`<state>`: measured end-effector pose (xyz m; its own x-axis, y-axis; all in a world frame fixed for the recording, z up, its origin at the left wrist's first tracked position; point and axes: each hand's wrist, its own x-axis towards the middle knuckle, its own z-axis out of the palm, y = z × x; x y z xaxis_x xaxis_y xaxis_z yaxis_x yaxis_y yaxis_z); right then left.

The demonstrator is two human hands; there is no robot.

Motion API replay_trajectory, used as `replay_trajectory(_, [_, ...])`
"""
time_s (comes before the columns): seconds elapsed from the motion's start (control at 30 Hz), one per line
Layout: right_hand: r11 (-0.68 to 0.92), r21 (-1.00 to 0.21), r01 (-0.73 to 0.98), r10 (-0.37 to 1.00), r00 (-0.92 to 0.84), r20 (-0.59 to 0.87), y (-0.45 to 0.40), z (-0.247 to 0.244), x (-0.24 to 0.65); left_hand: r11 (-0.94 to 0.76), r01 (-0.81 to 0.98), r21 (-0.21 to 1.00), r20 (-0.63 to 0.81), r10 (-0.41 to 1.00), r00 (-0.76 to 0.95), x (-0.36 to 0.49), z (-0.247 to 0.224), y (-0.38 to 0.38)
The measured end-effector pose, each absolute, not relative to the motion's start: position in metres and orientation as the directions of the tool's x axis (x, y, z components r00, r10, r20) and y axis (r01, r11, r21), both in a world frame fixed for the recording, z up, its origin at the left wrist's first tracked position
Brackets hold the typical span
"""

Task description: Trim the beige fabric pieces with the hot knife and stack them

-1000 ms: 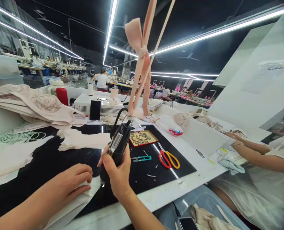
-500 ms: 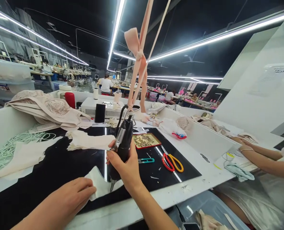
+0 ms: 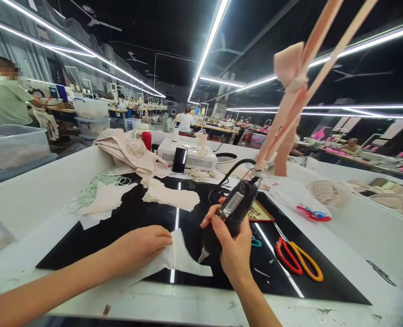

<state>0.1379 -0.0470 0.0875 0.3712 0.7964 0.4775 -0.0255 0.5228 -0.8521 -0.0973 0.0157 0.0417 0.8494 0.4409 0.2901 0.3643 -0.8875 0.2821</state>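
Observation:
My right hand (image 3: 233, 240) is wrapped round a black corded hand tool (image 3: 233, 211), which hangs from a knotted pink fabric strap (image 3: 292, 97). The tool leans, its narrow metal tip pointing down just off the edge of a white cut fabric piece (image 3: 188, 261). On the black glossy mat (image 3: 126, 245), my left hand (image 3: 147, 245) pinches that piece near its upper corner. Red-and-yellow-handled scissors (image 3: 298, 261) lie right of my right hand. Partly hidden behind that hand are teal thread snips (image 3: 256, 242) and a red-rimmed tray (image 3: 264, 213).
Stacked pale fabric pieces (image 3: 169, 193) and a heap of mint green cord (image 3: 102, 184) lie farther back. Behind them stand a phone (image 3: 179, 160) and a white vented box (image 3: 208, 159). White side walls (image 3: 61, 181) edge the table. People sit at sewing tables beyond.
The view has swung left, so the neighbour's arms at right are gone. My left hand now reaches farther forward, showing more of the fabric piece. The tool is tilted more, its tip off the fabric.

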Motion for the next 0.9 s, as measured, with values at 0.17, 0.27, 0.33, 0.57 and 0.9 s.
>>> replay_trajectory(0.17, [0.529, -0.846, -0.07, 0.786, 0.415, 0.458, -0.049, 0.085, 0.14, -0.862, 0.406, 0.302, 0.284, 0.489, 0.825, -0.087, 0.046, 0.032])
replay_trajectory(0.27, [0.526, -0.847, -0.073, 0.79, 0.41, 0.456, -0.051, 0.083, 0.14, -0.852, 0.39, 0.349, 0.288, 0.493, 0.821, -0.073, 0.044, 0.037])
replay_trajectory(0.33, [0.533, -0.843, -0.071, 0.787, 0.406, 0.463, -0.053, 0.082, 0.14, -0.858, 0.363, 0.364, 0.287, 0.474, 0.833, -0.064, 0.041, 0.039])
replay_trajectory(0.57, [0.538, -0.839, -0.08, 0.79, 0.396, 0.468, -0.057, 0.077, 0.142, -0.887, 0.306, 0.347, 0.28, 0.409, 0.868, -0.051, 0.027, 0.045])
replay_trajectory(0.9, [0.53, -0.844, -0.076, 0.792, 0.401, 0.461, -0.062, 0.076, 0.144, -0.899, 0.256, 0.355, 0.321, 0.374, 0.87, -0.072, 0.018, 0.048])
